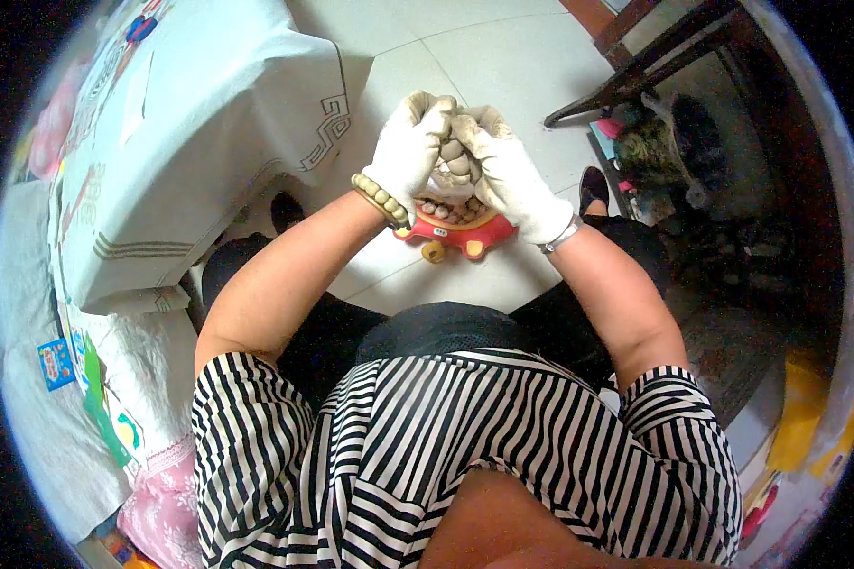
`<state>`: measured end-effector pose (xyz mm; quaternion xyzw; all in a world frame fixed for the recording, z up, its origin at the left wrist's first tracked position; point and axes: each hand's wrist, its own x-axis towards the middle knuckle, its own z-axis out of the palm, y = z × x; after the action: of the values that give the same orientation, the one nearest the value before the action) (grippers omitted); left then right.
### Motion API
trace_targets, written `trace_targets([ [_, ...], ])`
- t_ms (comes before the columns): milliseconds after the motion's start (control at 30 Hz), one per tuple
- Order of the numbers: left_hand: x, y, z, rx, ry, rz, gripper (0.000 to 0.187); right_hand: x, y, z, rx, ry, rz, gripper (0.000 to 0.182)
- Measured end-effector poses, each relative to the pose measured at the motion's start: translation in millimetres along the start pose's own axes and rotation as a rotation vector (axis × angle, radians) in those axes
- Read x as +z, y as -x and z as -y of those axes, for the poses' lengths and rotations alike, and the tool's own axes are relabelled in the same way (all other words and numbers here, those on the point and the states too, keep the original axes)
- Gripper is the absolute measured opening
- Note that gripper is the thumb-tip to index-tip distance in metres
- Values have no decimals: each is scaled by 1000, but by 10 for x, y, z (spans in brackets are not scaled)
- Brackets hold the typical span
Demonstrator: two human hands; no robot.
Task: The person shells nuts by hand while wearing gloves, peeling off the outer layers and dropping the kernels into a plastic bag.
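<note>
My left hand (413,142), in a white glove with dirty fingertips, is closed at the upper left of a cluster of rounded grey-brown pieces (457,163). From the other side my right hand (508,171), gloved the same way, closes on that cluster, its fingertips meeting the left ones at the top. Something whitish and shiny (449,187) shows just under the cluster between the palms. Below the hands stands a red plastic tray (460,237) with yellow knobs, holding several similar rounded pieces (441,210); the gloves hide its far part.
A table under a white cloth (228,123) stands to the left. Pale floor tiles (484,57) spread beyond the hands. At the right are a dark wooden frame (626,71) and a furry cat-like shape (664,147). My knees flank the tray.
</note>
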<state>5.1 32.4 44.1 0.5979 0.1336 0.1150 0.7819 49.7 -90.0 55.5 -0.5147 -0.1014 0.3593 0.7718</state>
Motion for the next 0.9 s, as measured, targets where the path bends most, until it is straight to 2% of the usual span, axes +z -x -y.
trace_targets([
  [67,25,32,-61,22,3,-15,23,13,16,36,22,-109,23,17],
  [133,24,59,-143,-144,210,31,23,11,25,72,55,-116,28,17],
  [233,-14,15,-152,-180,260,52,24,78,23,127,113,-289,34,18],
  [300,-11,-2,-136,-191,417,54,23,-8,-36,91,97,-289,84,18],
  [400,-38,-10,-95,-202,436,62,25,-64,-43,72,64,-261,108,19],
  [467,-68,-19,-84,-179,359,49,26,-60,-31,77,50,-232,83,20],
  [533,-96,-37,-83,-155,281,37,31,-81,-48,76,-43,-69,24,23],
  [633,-124,-44,-124,-146,191,93,35,-90,-69,90,-95,37,31,27],
  [700,-127,-34,-204,-181,40,235,37,-96,-69,122,-112,91,36,27],
  [800,-45,47,-322,-230,89,184,36,-104,-40,181,-130,191,53,29],
  [833,-116,16,-340,-250,19,256,32,-109,-29,191,-132,238,66,29],
  [900,-115,28,-333,-249,64,275,31,-123,-9,199,-126,224,72,31],
])
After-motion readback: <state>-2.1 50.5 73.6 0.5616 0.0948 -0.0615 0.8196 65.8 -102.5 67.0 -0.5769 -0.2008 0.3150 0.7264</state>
